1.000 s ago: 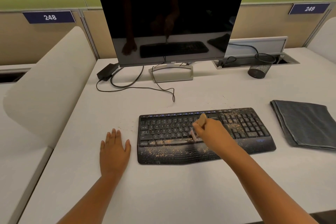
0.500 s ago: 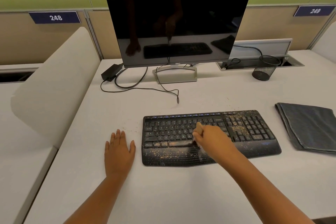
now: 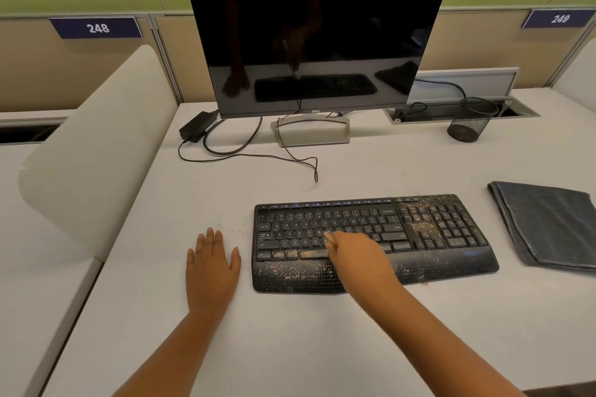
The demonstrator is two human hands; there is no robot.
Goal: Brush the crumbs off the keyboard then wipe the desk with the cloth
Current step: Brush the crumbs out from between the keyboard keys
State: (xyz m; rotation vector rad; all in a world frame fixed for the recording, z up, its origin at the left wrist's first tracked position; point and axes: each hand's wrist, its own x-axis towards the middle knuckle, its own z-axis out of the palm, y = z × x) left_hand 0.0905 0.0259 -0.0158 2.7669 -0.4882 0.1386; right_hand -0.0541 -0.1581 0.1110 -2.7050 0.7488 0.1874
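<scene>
Right hand (image 3: 358,256) has its grip around a small brush (image 3: 329,238) mid-keyboard (image 3: 419,235); left hand (image 3: 211,271), grip wide, lies flat on the worktop (image 3: 290,348).

My left hand (image 3: 211,271) lies flat, palm down, fingers straight and close together with the thumb spread out to the side; its forearm runs back toward the lower edge of the view. My right hand (image 3: 356,259) reaches further forward, knuckles up, fingers curled in a pinch round a thin pale brush handle (image 3: 329,238) whose tip shows just beyond them. My right forearm stretches diagonally from the lower right corner, wrist nearly straight. Both arms are bare.
</scene>
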